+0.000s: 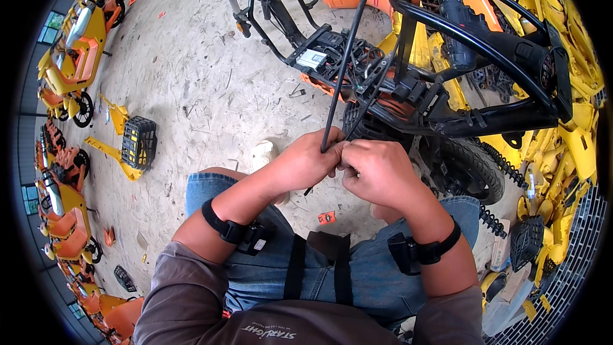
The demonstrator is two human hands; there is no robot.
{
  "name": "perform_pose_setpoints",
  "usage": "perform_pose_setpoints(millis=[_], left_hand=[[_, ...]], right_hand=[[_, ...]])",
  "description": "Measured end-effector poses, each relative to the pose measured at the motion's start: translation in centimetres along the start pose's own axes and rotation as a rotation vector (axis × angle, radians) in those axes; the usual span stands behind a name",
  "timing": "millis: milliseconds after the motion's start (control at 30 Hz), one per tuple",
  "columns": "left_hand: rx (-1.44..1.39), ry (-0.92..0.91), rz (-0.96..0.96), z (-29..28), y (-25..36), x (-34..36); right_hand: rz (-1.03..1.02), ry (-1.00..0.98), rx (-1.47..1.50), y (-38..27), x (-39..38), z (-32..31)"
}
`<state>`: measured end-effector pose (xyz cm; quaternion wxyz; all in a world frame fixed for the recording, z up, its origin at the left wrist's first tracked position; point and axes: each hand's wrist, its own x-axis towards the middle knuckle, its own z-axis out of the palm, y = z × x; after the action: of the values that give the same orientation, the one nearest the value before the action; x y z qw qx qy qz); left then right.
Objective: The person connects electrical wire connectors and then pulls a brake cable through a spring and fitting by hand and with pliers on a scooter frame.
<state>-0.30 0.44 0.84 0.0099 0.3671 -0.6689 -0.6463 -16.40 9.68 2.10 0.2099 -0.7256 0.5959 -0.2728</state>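
In front of my knees my two hands are close together, almost touching. My left hand [313, 161] is closed around a long black cable [348, 57] that runs up past the top edge; its lower end pokes out below the fingers. My right hand [377, 167] is closed in a pinch beside it, where a second thin black cable [369, 105] comes down from the scooter frame; what lies inside its fingertips is hidden. Just beyond the hands stands the stripped black scooter frame [472, 32], with exposed wiring [370, 57] and a battery-like box with a white label [311, 59].
A cordless drill [456, 45] rests on the frame. A wheel [463, 169] is below it at right. Yellow body panels [578, 147] are piled at far right. A black basket [139, 144] and yellow-orange scooters [83, 57] are at left. An orange piece [326, 218] lies between my feet.
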Motion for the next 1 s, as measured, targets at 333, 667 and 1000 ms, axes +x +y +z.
perform_pose_setpoints(millis=[333,667,1000], left_hand=[[0.003,-0.003,0.006,-0.08,0.55,-0.17],[0.009,-0.007,0.017,-0.02,0.45,-0.14],[0.016,-0.012,0.012,-0.03,0.31,-0.14]], right_hand=[[0.034,-0.009,0.031,0.18,-0.04,-0.12],[0.05,-0.027,0.028,0.18,-0.03,-0.15],[0.054,-0.016,0.033,0.16,-0.13,-0.12]])
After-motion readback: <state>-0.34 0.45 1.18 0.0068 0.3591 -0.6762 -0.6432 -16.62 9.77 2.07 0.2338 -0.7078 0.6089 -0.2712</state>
